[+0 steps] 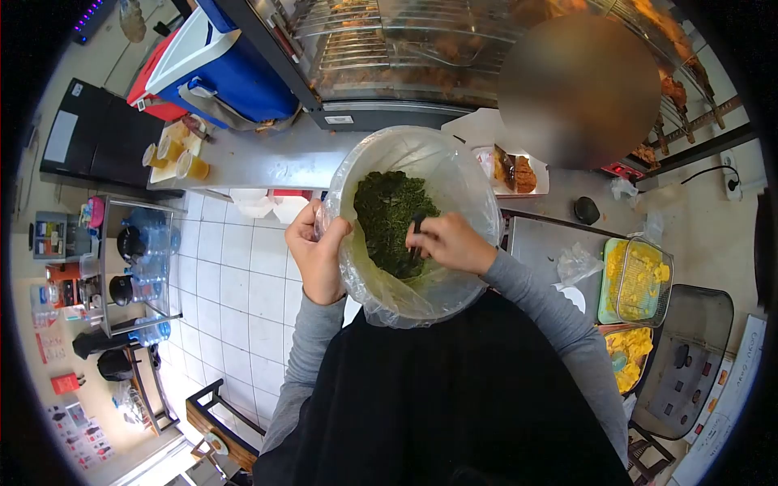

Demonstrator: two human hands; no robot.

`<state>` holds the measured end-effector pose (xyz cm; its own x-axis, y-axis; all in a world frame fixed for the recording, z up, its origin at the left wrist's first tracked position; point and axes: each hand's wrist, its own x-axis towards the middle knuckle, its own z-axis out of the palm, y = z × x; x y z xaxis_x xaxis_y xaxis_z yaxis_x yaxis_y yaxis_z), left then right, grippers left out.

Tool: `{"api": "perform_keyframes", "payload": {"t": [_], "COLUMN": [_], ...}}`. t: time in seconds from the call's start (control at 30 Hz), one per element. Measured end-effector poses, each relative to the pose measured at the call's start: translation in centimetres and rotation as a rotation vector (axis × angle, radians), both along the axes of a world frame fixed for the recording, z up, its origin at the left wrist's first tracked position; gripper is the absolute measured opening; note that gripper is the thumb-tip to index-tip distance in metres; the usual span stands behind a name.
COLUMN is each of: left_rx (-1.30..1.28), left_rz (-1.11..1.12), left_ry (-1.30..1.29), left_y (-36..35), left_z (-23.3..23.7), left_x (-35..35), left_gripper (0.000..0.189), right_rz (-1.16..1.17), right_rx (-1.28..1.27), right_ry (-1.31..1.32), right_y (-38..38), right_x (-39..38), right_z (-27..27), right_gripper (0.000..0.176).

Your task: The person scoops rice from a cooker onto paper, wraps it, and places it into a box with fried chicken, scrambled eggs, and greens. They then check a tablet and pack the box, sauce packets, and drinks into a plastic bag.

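A round white tub (466, 174), lined with a clear plastic bag, is right in front of my body. Inside it lies a heap of finely chopped dark green herbs (387, 209). My left hand (320, 255) is closed on the tub's left rim, thumb over the bag's folded edge. Reaching into the tub from the right, my right hand (454, 243) is closed around a black-handled utensil (416, 223). Its lower end is hidden among the herbs, so I cannot tell its kind.
Behind the tub runs a steel counter (267, 154) with a glass-fronted grill cabinet (421, 49). A blue cooler (235, 77) and cups of yellow drink (192, 166) stand left. An open box of fried food (523, 174) and yellow food trays (636, 279) are right.
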<state>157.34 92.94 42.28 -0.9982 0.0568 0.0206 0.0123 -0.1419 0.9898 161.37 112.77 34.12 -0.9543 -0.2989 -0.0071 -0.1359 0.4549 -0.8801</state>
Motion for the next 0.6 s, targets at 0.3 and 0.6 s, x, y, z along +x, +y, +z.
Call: {"api": "perform_keyframes", "payload": {"t": [0.3, 0.6], "left_rx": [-0.028, 0.022], "left_rz": [0.074, 0.232], "left_ry": [-0.004, -0.014], "left_y": [-1.2, -3.5], "left_z": [-0.4, -1.2], "left_x": [0.8, 0.9], "left_gripper": [0.009, 0.010], "right_rz": [-0.326, -0.780], "right_rx": [-0.762, -1.235], "right_ry": [-0.558, -0.193], "right_y": [0.8, 10.2], "right_x": [-0.2, 2.7], "right_z": [0.9, 2.8], "right_gripper": [0.024, 0.027]}}
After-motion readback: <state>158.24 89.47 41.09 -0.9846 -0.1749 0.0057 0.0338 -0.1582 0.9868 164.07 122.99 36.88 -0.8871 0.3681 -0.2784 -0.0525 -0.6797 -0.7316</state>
